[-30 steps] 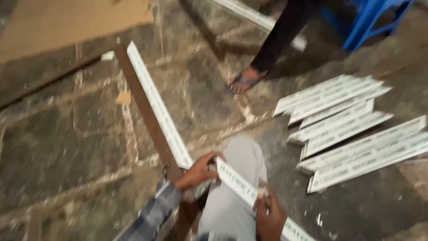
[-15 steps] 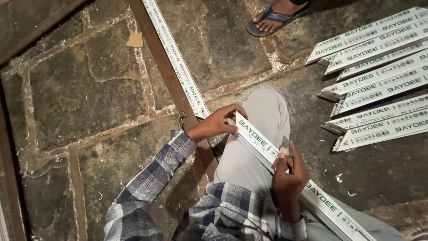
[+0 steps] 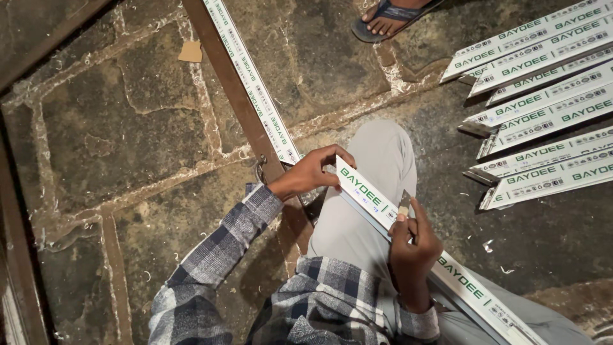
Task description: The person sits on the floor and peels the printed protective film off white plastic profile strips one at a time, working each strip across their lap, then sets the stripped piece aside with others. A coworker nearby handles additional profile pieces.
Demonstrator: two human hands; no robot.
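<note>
A long white profile strip with green lettering lies slanted across my grey-trousered knee. My left hand grips its upper end. My right hand pinches a small flat metal piece against the strip's edge near its middle. Both forearms wear a checked blue-grey shirt.
Another long white strip lies on a brown wooden bar running up the stone floor. Several white strips are laid side by side at the right. Another person's sandalled foot stands at the top. A cardboard scrap lies top left.
The view has swung down and closer over my lap. My right hand has slid along the strip toward its middle; my left hand keeps its hold on the end.
</note>
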